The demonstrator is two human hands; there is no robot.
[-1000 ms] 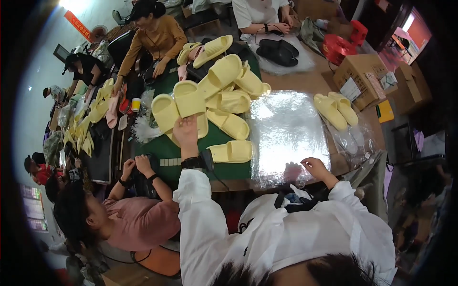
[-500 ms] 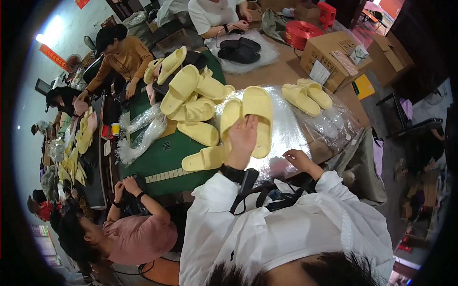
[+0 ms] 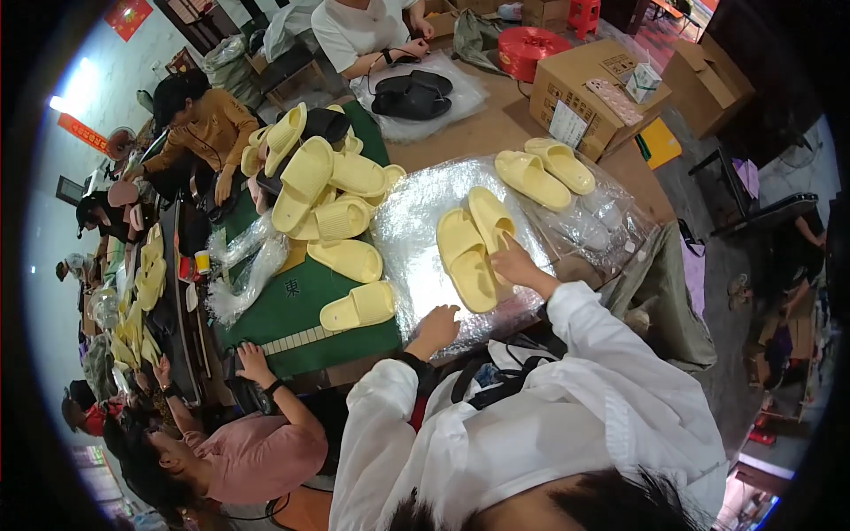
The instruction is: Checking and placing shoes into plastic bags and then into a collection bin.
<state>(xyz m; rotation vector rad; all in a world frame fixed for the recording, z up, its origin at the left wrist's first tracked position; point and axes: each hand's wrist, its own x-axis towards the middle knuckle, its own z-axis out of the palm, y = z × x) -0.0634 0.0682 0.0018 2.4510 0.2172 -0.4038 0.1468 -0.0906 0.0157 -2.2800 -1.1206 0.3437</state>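
Head view, right hand grasping yellow slipper pair, left hand released beside them

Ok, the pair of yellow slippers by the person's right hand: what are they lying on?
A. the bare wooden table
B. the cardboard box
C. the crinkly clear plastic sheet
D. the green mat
C: the pair of yellow slippers lies side by side on the crinkly clear plastic sheet, with the right hand touching one of them; the green mat lies further left.
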